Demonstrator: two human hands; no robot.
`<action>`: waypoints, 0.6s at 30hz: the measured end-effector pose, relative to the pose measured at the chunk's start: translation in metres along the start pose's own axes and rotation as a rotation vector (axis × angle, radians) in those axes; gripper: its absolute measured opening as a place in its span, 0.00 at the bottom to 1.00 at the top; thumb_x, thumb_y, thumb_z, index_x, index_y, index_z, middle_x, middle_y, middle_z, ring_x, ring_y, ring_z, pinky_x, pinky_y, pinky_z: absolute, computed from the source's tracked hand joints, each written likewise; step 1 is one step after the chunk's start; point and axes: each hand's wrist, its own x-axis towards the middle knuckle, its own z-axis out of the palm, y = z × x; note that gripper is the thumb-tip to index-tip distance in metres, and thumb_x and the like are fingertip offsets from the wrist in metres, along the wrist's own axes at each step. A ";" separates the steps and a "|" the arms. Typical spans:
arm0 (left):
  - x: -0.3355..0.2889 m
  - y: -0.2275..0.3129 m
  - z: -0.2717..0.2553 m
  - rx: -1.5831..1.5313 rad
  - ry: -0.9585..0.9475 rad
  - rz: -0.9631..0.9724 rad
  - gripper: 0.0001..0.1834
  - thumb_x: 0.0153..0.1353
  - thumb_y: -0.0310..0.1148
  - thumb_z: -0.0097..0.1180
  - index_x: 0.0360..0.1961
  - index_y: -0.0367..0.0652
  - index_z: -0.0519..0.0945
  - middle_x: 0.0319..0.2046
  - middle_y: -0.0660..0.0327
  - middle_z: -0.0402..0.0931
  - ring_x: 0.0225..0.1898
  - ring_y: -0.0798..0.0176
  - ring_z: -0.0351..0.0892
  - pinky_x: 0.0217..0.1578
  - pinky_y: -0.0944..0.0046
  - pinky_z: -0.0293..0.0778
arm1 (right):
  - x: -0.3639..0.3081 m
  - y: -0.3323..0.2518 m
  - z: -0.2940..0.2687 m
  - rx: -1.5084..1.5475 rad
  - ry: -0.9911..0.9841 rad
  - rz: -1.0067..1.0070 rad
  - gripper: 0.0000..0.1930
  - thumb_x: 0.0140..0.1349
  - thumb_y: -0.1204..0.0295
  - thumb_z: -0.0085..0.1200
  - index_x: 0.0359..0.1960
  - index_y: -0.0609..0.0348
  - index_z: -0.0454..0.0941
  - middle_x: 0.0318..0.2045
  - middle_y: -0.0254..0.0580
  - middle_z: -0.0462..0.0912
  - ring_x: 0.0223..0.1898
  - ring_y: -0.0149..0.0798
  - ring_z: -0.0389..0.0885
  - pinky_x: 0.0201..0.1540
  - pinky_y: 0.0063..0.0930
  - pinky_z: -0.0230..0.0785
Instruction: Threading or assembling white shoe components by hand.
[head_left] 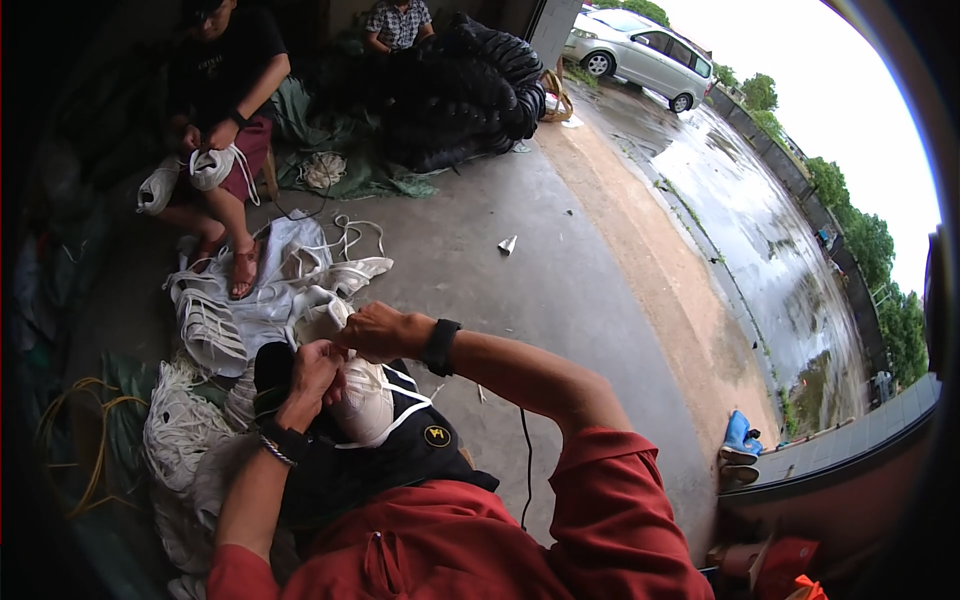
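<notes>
A white shoe [362,412] lies on my lap, on dark cloth, its rounded end toward me. White shoelace [408,388] loops out from its right side. Over the far part of this shoe my two hands meet, fingertips close together. My left hand [318,372] is closed in a pinch at the lacing. From the right my right hand [378,332] reaches across, its fingers curled shut at the same spot. The fingers hide most of the lace between them. Just beyond my hands sits another white shoe [318,312].
White shoes [210,330] and a bundle of white laces [185,425] lie at my left. Across from me a seated person [225,75] handles white shoes; another person [398,25] sits behind a black heap [465,95]. Blue boots [740,438] stand at right, a silver van [645,55] outside.
</notes>
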 end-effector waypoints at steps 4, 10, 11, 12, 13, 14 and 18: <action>0.009 -0.001 -0.001 0.062 0.001 0.041 0.04 0.52 0.23 0.43 0.25 0.38 0.71 0.08 0.61 0.67 0.04 0.69 0.62 0.02 0.70 0.54 | 0.000 0.000 0.001 -0.030 0.046 0.017 0.05 0.48 0.71 0.54 0.28 0.54 0.75 0.21 0.42 0.78 0.26 0.45 0.78 0.25 0.36 0.68; 0.026 -0.012 -0.006 0.140 -0.131 0.080 0.03 0.52 0.23 0.47 0.23 0.38 0.71 0.08 0.61 0.66 0.04 0.69 0.62 0.03 0.67 0.54 | -0.006 -0.003 -0.003 -0.006 0.108 0.002 0.06 0.48 0.68 0.55 0.26 0.55 0.75 0.20 0.45 0.78 0.25 0.48 0.78 0.23 0.38 0.67; 0.026 -0.014 -0.005 0.142 -0.125 0.080 0.03 0.52 0.23 0.47 0.23 0.38 0.71 0.08 0.61 0.66 0.04 0.69 0.62 0.03 0.67 0.54 | -0.006 -0.005 -0.004 0.003 0.116 -0.009 0.07 0.49 0.67 0.55 0.27 0.55 0.75 0.20 0.45 0.78 0.25 0.48 0.78 0.24 0.39 0.68; 0.026 -0.017 -0.003 0.249 -0.038 0.145 0.03 0.52 0.24 0.48 0.22 0.38 0.71 0.09 0.58 0.67 0.07 0.65 0.66 0.07 0.63 0.58 | -0.008 -0.006 -0.006 0.007 0.118 -0.017 0.07 0.49 0.67 0.55 0.27 0.55 0.75 0.20 0.45 0.78 0.25 0.48 0.78 0.24 0.39 0.68; 0.022 -0.028 -0.013 0.349 0.075 0.186 0.04 0.51 0.25 0.49 0.21 0.38 0.70 0.11 0.56 0.69 0.10 0.60 0.70 0.11 0.60 0.61 | -0.002 -0.011 -0.006 0.070 0.107 -0.023 0.08 0.51 0.65 0.54 0.29 0.55 0.75 0.21 0.45 0.78 0.25 0.48 0.78 0.25 0.39 0.68; 0.025 -0.044 -0.024 0.678 0.292 0.500 0.05 0.49 0.26 0.51 0.21 0.38 0.70 0.16 0.50 0.71 0.21 0.50 0.74 0.21 0.56 0.66 | 0.005 -0.015 -0.007 0.136 0.094 -0.035 0.09 0.53 0.63 0.53 0.30 0.54 0.75 0.21 0.45 0.78 0.25 0.48 0.78 0.25 0.39 0.68; 0.000 -0.045 -0.090 0.645 0.535 0.592 0.04 0.50 0.27 0.49 0.22 0.38 0.70 0.18 0.51 0.71 0.23 0.49 0.73 0.24 0.56 0.66 | -0.005 -0.006 -0.007 0.191 0.024 0.135 0.07 0.52 0.63 0.53 0.30 0.49 0.78 0.24 0.44 0.79 0.29 0.48 0.78 0.31 0.41 0.70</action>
